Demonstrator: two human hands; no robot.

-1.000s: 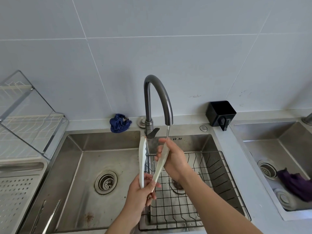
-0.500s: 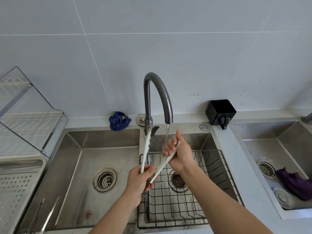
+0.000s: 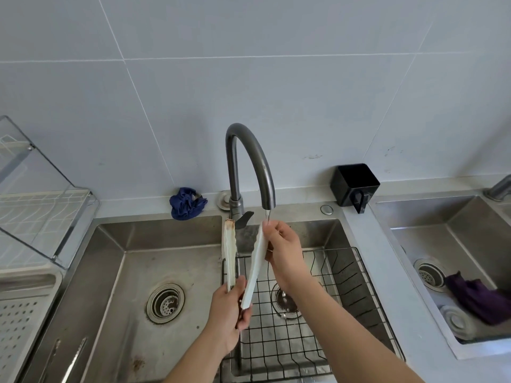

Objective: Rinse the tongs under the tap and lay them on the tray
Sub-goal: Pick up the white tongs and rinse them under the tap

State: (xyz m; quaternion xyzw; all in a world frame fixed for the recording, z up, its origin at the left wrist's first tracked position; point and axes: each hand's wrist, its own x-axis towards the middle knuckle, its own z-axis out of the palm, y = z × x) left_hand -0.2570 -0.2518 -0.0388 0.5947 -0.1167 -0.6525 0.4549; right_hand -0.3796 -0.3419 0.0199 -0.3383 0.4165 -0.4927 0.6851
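White tongs point(image 3: 255, 268) stand upright over the sink, arms spread in a V, with a brown stain on the tip of the left arm. My left hand point(image 3: 228, 310) grips them at the hinge end. My right hand point(image 3: 284, 250) pinches the upper part of the right arm, right under the spout of the grey tap point(image 3: 250, 161), where a thin stream of water runs onto it. The perforated white tray point(image 3: 16, 319) lies at the far left, beside the sink.
A black wire basket point(image 3: 345, 299) sits in the right basin. Metal tongs point(image 3: 66, 357) lie in the left basin by its drain point(image 3: 165, 302). A blue cloth point(image 3: 186, 203) and black holder point(image 3: 355, 185) stand on the ledge. A clear-lidded dish rack point(image 3: 41, 208) is left.
My right hand has slid up the right arm of the tongs to just below the spout. My left hand keeps hold of the hinge end.
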